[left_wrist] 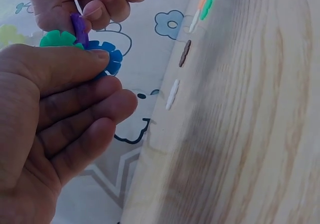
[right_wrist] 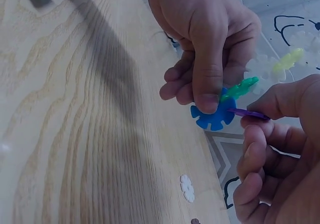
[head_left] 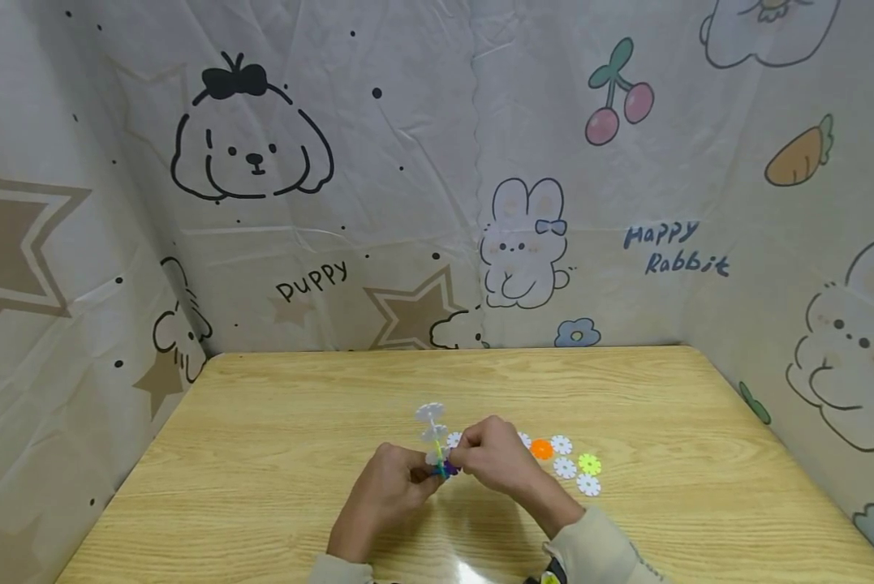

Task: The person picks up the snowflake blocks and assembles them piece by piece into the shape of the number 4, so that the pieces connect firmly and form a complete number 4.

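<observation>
My left hand (head_left: 398, 485) pinches a blue notched plastic disc (right_wrist: 214, 120) between thumb and fingers. Slotted into the blue disc is a green disc (right_wrist: 239, 89), and from there a chain of discs rises, with a yellow one (right_wrist: 288, 59) and white ones (head_left: 430, 412) toward the top. A purple disc (right_wrist: 251, 114) is held between the thumb and index finger of my right hand (head_left: 497, 456), its edge right at the blue disc's rim. The right wrist view shows the purple disc nearly edge-on. Both hands are close together above the table.
Loose discs lie on the wooden table (head_left: 298, 422) beyond and right of my hands: an orange one (head_left: 542, 448), a yellow one (head_left: 589, 463) and several white ones (head_left: 588, 485). A brown disc (left_wrist: 185, 53) shows too. Printed cloth (head_left: 407, 162) hangs around the table.
</observation>
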### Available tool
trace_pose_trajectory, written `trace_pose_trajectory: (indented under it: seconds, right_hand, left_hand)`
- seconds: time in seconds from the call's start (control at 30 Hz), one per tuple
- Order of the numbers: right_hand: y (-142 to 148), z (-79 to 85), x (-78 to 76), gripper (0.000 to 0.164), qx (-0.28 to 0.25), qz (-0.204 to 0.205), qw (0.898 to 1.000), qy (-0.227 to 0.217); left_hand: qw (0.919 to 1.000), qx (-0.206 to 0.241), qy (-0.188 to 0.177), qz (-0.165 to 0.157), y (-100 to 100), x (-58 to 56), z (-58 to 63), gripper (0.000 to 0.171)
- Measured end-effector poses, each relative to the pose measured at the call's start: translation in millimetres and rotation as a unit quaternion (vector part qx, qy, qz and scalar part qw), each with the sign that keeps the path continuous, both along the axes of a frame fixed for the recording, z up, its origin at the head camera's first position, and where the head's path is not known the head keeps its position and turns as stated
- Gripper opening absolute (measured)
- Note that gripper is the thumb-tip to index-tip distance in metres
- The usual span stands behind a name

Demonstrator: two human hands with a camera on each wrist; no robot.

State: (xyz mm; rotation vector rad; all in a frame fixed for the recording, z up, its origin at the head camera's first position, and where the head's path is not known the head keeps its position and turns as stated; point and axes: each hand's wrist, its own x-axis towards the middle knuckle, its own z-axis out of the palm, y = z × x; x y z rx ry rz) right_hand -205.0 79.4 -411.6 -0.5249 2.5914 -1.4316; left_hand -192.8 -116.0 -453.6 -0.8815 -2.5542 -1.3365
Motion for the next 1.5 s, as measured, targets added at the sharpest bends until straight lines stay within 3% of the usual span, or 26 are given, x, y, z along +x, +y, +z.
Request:
trace_pose_trajectory:
  seconds: [0.3, 0.67, 0.93, 1.5]
  right_hand:
    - [-3.5, -2.4, 0.2, 0.023, -0.025, 0.0, 1.0, -0.002]
    - [-0.6, -5.4, 0.7, 0.022, 0.009, -0.004, 1.0, -0.023]
    - [6.5, -1.8, -1.8, 0.023, 0.01, 0.01, 1.0, -0.02]
    - [38.8, -1.7, -1.4, 0.018, 0.015, -0.028, 0.999, -0.025]
  left_hand:
    - [0.9993, 0.025, 0.028, -0.004, 1.2, 0.4, -2.9, 0.006]
    - [0.9997, 0.007, -0.019, -0.012, 0.7, -1.3, -2.4, 0.004]
    - [0.9987, -0.015, -0.047, 0.008, -2.3, -2.2, -0.5, 0.004]
    - [0.9972, -0.032, -0.065, 0.016, -4.2, -1.9, -0.7, 0.006]
